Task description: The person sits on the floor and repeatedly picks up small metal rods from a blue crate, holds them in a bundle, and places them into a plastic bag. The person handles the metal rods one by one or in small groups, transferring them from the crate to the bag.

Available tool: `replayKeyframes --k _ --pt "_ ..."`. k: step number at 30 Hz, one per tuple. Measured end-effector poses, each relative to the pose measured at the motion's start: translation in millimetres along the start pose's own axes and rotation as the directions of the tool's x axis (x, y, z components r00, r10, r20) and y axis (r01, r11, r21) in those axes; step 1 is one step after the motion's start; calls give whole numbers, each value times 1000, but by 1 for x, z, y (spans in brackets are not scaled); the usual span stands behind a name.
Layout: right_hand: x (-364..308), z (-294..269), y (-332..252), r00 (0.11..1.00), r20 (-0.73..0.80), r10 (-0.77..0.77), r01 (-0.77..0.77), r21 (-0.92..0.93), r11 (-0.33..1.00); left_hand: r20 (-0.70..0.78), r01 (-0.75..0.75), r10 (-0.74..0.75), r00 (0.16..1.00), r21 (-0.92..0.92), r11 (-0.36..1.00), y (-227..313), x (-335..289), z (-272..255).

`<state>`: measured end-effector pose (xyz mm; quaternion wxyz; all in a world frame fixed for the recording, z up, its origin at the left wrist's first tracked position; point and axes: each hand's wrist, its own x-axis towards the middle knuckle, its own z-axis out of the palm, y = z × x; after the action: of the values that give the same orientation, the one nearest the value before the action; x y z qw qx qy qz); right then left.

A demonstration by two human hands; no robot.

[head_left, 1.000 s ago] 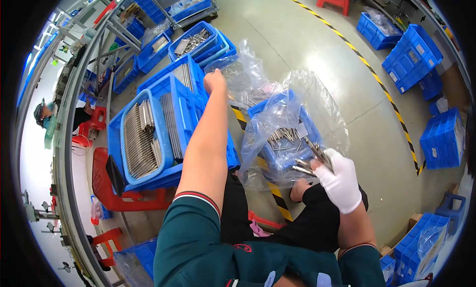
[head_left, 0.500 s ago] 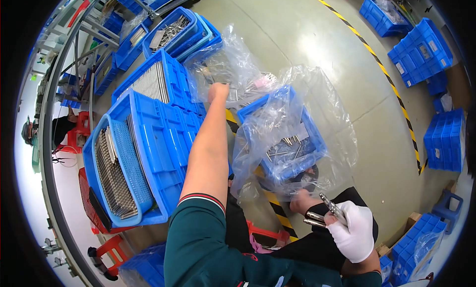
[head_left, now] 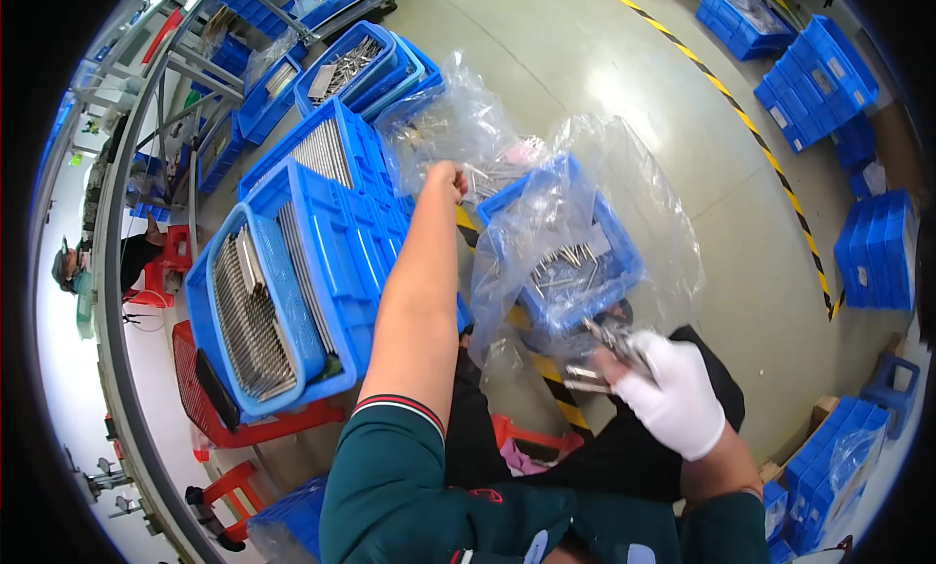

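Note:
My right hand (head_left: pixel 673 393), in a white glove with bare fingertips showing, grips several short shiny metal rods (head_left: pixel 589 379), smeared by motion. It is over my lap, at the near edge of a blue crate (head_left: pixel 624 276) loosely covered by a clear plastic bag (head_left: pixel 673 242). More metal pieces (head_left: pixel 568 256) lie inside that crate. My bare left hand (head_left: pixel 448 178) reaches far forward, its fingers curled, beside another clear bag (head_left: pixel 458 111) and a heap of metal rods (head_left: pixel 492 179). Whatever the left fingers hold is hidden.
To my left stand stacked blue crates (head_left: pixel 356 242) and a light blue basket (head_left: pixel 310 335) with rows of metal rods. Farther off is a crate of loose metal parts (head_left: pixel 356 62). A red stool (head_left: pixel 239 496) stands at lower left. Blue crates (head_left: pixel 873 257) line the right, past black-yellow floor tape (head_left: pixel 751 130).
My right hand has moved forward and left with the rods, toward the near crate. My left hand has shifted slightly right, its fingers now curled beside the heap. The whole view has shifted a little.

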<state>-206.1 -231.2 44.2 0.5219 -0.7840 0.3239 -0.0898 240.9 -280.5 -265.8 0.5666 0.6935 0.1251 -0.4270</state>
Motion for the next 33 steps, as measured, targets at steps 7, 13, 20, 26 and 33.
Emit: replayKeyframes --k 7,13,20,26,33 --pt "5 17 -23 985 156 76 -150 541 827 384 101 47 922 -356 929 37 -201 18" --pt "10 40 -37 977 202 -76 -77 655 752 537 30 248 806 -456 889 18 -312 -29" --pt "9 76 -31 962 252 -108 -22 463 886 427 -14 327 843 -590 807 -26 -416 -95" --pt "4 95 -24 949 294 -113 17 311 950 467 86 355 810 -693 716 -56 -433 -115" --pt "6 103 -32 947 298 -122 78 157 985 600 185 418 682 -694 695 -72 -426 -125"
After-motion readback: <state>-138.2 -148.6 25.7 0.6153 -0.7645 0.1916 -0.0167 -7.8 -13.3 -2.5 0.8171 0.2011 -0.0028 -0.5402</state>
